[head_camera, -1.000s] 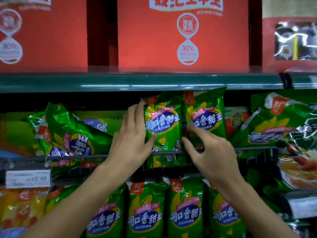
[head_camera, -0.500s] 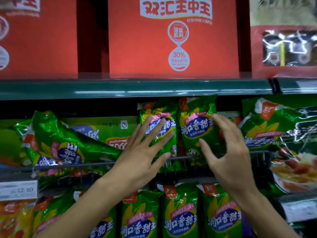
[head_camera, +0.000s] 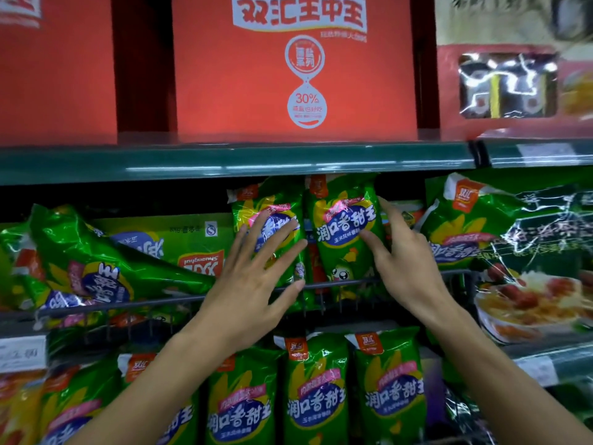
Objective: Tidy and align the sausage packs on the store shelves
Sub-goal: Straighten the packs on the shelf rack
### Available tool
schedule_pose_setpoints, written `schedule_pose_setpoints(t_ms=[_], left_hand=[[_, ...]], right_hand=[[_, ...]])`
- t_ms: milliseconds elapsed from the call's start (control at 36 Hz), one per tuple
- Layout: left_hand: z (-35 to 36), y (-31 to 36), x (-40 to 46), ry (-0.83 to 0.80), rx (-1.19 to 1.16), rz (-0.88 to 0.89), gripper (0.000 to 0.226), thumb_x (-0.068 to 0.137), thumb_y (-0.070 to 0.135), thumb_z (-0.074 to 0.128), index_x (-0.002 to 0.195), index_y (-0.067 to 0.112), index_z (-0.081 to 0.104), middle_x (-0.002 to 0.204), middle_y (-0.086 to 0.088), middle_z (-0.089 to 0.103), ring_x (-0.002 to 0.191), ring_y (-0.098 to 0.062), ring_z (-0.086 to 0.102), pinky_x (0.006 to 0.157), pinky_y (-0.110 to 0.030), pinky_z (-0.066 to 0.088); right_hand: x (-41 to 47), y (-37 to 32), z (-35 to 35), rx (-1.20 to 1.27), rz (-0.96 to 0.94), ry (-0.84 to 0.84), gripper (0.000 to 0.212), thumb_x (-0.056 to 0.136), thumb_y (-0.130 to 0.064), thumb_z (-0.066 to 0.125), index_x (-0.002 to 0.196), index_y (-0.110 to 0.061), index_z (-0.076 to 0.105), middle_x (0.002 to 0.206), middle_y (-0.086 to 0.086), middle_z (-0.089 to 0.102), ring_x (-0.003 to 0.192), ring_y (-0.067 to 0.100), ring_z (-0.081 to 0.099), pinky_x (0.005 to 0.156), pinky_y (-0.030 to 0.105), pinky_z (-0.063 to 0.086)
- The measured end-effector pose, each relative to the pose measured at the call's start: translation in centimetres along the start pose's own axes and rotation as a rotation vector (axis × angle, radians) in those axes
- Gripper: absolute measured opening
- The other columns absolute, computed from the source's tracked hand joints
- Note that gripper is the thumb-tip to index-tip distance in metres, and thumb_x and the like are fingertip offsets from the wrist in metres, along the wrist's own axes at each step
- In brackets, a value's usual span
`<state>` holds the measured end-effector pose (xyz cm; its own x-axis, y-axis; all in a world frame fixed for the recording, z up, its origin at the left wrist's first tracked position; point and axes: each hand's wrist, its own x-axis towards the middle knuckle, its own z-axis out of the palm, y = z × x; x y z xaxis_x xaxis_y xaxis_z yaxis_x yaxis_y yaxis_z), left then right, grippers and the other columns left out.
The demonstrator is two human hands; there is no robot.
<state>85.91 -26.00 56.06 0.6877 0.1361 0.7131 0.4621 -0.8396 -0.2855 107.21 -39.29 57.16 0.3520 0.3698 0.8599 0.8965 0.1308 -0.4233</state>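
Two green sausage packs stand upright side by side behind the wire rail (head_camera: 160,302) of the middle shelf. My left hand (head_camera: 253,284) lies with straight, spread fingers on the front of the left upright pack (head_camera: 253,203). My right hand (head_camera: 409,264) holds the right upright pack (head_camera: 340,252) at its right edge, with the thumb on the front and the fingers along the side and behind. To the left, several packs (head_camera: 90,252) of the same kind lie tipped over and upside down. A row of upright packs (head_camera: 314,396) fills the shelf below.
The green edge of the upper shelf (head_camera: 224,162) runs just above the two packs' tops and carries red cartons (head_camera: 288,75). Large green packs (head_camera: 481,226) crowd the right side. A price tag (head_camera: 19,351) hangs at the lower left.
Both hands have moved forward from hovering onto the two upright packs. The left now lies flat on the left pack and the right has taken the right pack's edge. The view has tilted slightly up.
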Motion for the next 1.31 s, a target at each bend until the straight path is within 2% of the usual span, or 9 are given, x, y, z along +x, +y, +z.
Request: schedule_pose_setpoints(t_ms=[250,361,444,556,750,1000,1111,1194,1306], left_hand=[[-0.2,-0.2,0.2,0.002,-0.008,0.022,0.065,0.104,0.063,0.017,0.163,0.038,0.004,0.166,0.023,-0.021,0.151,-0.015,-0.034,0.120,-0.037,-0.022],[-0.2,-0.2,0.4,0.019,-0.002,0.032,0.066,0.107,0.061,0.023,0.163,0.037,-0.002,0.164,0.027,-0.026,0.151,-0.012,-0.034,0.117,-0.029,-0.028],[-0.3,-0.1,0.6,-0.002,-0.013,0.033,0.065,0.108,0.059,0.024,0.162,0.038,-0.005,0.163,0.026,-0.028,0.150,-0.011,-0.035,0.118,-0.031,-0.026],[-0.4,-0.1,0.7,-0.047,-0.003,0.029,0.065,0.107,0.060,0.020,0.161,0.039,-0.010,0.161,0.026,-0.032,0.147,-0.011,-0.040,0.120,-0.035,-0.021],[0.4,0.6,0.8,-0.055,-0.037,0.078,0.060,0.108,0.053,0.014,0.164,0.031,0.010,0.170,0.016,-0.014,0.153,-0.017,-0.030,0.124,-0.041,-0.018],[-0.2,3.1,2.2,-0.193,-0.192,0.026,0.070,0.101,0.058,0.005,0.162,0.025,-0.006,0.164,0.019,-0.026,0.142,0.002,-0.042,0.123,-0.037,-0.022],[-0.2,3.3,4.0,-0.129,-0.307,0.032,0.069,0.106,0.056,0.012,0.160,0.024,-0.016,0.162,0.020,-0.034,0.145,0.004,-0.036,0.124,-0.037,-0.021],[-0.3,4.0,4.7,-0.113,-0.353,-0.041,0.074,0.101,0.058,0.013,0.158,0.027,-0.020,0.158,0.023,-0.038,0.137,0.013,-0.041,0.119,-0.024,-0.026],[0.4,3.6,2.9,-0.100,-0.255,-0.041,0.074,0.100,0.065,0.009,0.162,0.028,-0.011,0.162,0.025,-0.030,0.142,0.008,-0.038,0.122,-0.027,-0.022]], right_hand=[[1.3,0.5,0.9,0.092,0.098,-0.002,0.053,0.106,-0.032,0.050,0.156,-0.028,0.033,0.046,-0.003,0.036,0.038,0.014,0.031,0.042,0.029,0.028],[1.9,0.3,1.1,0.027,0.149,-0.154,0.055,0.109,-0.032,0.042,0.158,-0.022,0.022,0.062,0.008,0.059,0.049,0.021,0.054,0.047,0.035,0.040],[2.4,0.1,0.7,-0.006,0.243,-0.252,0.057,0.110,-0.033,0.035,0.160,-0.014,0.013,0.067,0.011,0.059,0.052,0.022,0.054,0.046,0.033,0.036],[3.1,-0.2,0.5,-0.108,0.269,-0.290,0.054,0.110,-0.033,0.035,0.151,0.000,0.024,0.072,0.012,0.056,0.063,0.030,0.059,0.052,0.034,0.034],[3.1,0.1,-0.1,-0.113,0.223,-0.218,0.046,0.109,-0.034,0.041,0.147,-0.010,0.030,0.064,0.004,0.053,0.051,0.017,0.049,0.044,0.031,0.029],[3.4,0.3,-0.2,-0.035,0.235,-0.208,0.048,0.109,-0.033,0.042,0.151,-0.014,0.027,0.071,0.003,0.054,0.056,0.017,0.050,0.047,0.030,0.032],[3.9,0.0,-0.2,0.010,0.168,-0.096,0.042,0.108,-0.032,0.044,0.143,-0.011,0.036,0.086,0.014,0.065,0.075,0.028,0.063,0.063,0.036,0.039],[4.0,-0.4,0.0,0.000,0.183,-0.117,0.046,0.109,-0.034,0.041,0.144,-0.006,0.035,0.108,0.027,0.066,0.104,0.042,0.064,0.075,0.039,0.045],[3.1,-0.3,-0.1,-0.099,0.172,-0.283,0.056,0.110,-0.036,0.037,0.153,-0.005,0.022,0.078,0.008,0.059,0.083,0.032,0.065,0.064,0.038,0.040]])
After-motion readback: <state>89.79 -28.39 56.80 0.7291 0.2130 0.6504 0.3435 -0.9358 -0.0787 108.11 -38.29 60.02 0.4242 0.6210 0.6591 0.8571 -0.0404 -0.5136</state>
